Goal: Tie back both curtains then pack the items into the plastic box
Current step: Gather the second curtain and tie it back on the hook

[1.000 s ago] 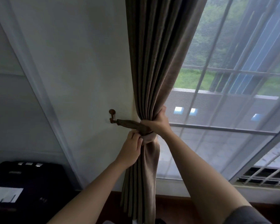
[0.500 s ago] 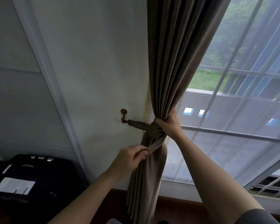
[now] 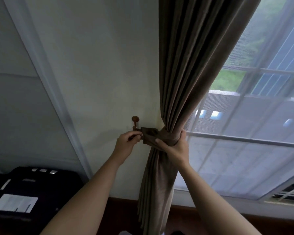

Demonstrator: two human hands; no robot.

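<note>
Brown curtain [image 3: 190, 68] hangs along the left edge of the window [image 3: 255, 126], bunched into a tight waist level with the wall hook [image 3: 135, 122]. Below the waist it falls in narrow folds to the dark wood floor strip [image 3: 193, 216].

Tieback [image 3: 153, 133], same brown fabric, wraps the bunched part and runs left to the hook; it looks taut, roughly level.

Right hand [image 3: 175, 146] is clamped round the curtain waist from below and from the window side: thumb lies across the front over the tieback, fingers [image 3: 183, 133] curl round the far side. Full grip on curtain and band together.

Left hand [image 3: 127, 142] is at the hook end of the tieback, just under the hook. Fingertips pinched narrow on the band's end or something small there; can't tell whether a loop is on the hook, that bit is hidden by the fingers and blurred.

Hook is a small brown knob on a stem, fixed to the cream wall [image 3: 95, 65] just left of the curtain.

Sheer white net covers the glass behind the curtain. Lower left: a black case [image 3: 37, 187] with a white label, well apart from the hands.

No plastic box in view
</note>
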